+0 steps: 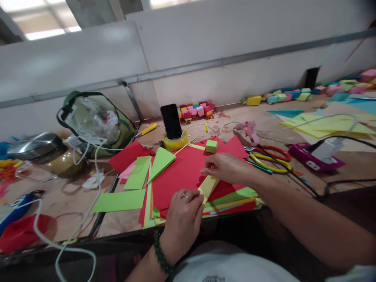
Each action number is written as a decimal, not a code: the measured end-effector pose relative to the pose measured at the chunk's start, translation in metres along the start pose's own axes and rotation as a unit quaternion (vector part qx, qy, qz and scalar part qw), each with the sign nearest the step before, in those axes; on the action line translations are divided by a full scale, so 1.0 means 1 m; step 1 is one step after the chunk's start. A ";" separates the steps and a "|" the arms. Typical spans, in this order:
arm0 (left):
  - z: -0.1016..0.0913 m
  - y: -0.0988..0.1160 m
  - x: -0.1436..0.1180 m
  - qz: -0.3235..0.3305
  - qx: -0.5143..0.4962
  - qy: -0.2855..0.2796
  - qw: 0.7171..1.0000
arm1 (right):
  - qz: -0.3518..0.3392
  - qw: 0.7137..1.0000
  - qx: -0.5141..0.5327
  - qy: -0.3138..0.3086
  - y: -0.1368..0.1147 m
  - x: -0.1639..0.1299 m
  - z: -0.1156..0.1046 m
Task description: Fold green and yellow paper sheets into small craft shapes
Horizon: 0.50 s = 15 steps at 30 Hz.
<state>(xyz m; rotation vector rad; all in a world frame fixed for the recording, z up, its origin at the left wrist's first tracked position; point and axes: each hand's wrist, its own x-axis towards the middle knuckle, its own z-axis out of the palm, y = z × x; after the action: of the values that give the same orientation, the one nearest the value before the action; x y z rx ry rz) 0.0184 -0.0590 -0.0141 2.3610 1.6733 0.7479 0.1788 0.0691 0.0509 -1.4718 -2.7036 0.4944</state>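
A pale yellow paper strip (pixel 208 188) slants between my hands over a stack of coloured paper with a red sheet (pixel 176 176) on top. My left hand (pixel 183 219), with a ring and a green bead bracelet, has its fingers closed at the strip's near end. At the far end is my right hand (pixel 225 167), its fingers curled into a pinch; what lies between the fingertips is hidden. Just beyond it sits a small green paper cube (pixel 211 146). Green folded paper (pixel 162 162) and green rectangles (pixel 119 200) lie to the left.
A phone (pixel 171 121) leans on a yellow tape roll (pixel 175 141). To the right are a pink glue gun (pixel 249 132), scissors (pixel 272 159) and a purple power strip (pixel 314 157) with cables. A green bag (pixel 126 127) and a lidded jar (pixel 51 154) stand left. Paper cubes (pixel 195 111) line the wall.
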 end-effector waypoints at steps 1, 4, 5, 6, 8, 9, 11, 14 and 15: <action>0.000 0.001 0.000 0.001 0.006 -0.004 1.000 | -0.002 1.000 -0.011 -0.003 -0.002 0.001 -0.001; -0.002 0.005 0.001 0.003 0.024 -0.018 1.000 | -0.020 0.997 -0.042 -0.054 -0.008 0.003 0.000; -0.002 0.006 0.002 0.003 0.029 -0.021 0.999 | -0.023 0.996 -0.046 -0.071 -0.009 0.004 0.001; -0.003 0.006 0.003 0.004 0.031 -0.024 0.999 | -0.022 0.995 -0.046 -0.085 -0.010 0.005 0.002; -0.005 0.007 0.005 0.007 0.030 -0.035 0.999 | -0.019 0.993 -0.034 -0.112 -0.009 0.011 0.003; -0.006 0.008 0.006 0.009 0.027 -0.043 0.999 | -0.022 0.991 -0.024 -0.131 -0.007 0.014 0.003; -0.007 0.008 0.008 0.013 0.018 -0.059 0.998 | -0.032 0.985 0.000 -0.170 0.000 0.022 0.003; -0.007 0.006 0.010 0.009 -0.011 -0.064 0.998 | -0.042 0.975 0.029 -0.215 0.016 0.034 0.001; -0.007 0.006 0.010 0.005 -0.023 -0.062 0.998 | -0.041 0.973 0.036 -0.224 0.022 0.036 0.000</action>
<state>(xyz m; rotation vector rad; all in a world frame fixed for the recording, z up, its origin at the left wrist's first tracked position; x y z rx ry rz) 0.0225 -0.0530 -0.0031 2.3348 1.5785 0.6218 0.1768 0.1101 0.0399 -1.3598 -3.0166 1.0192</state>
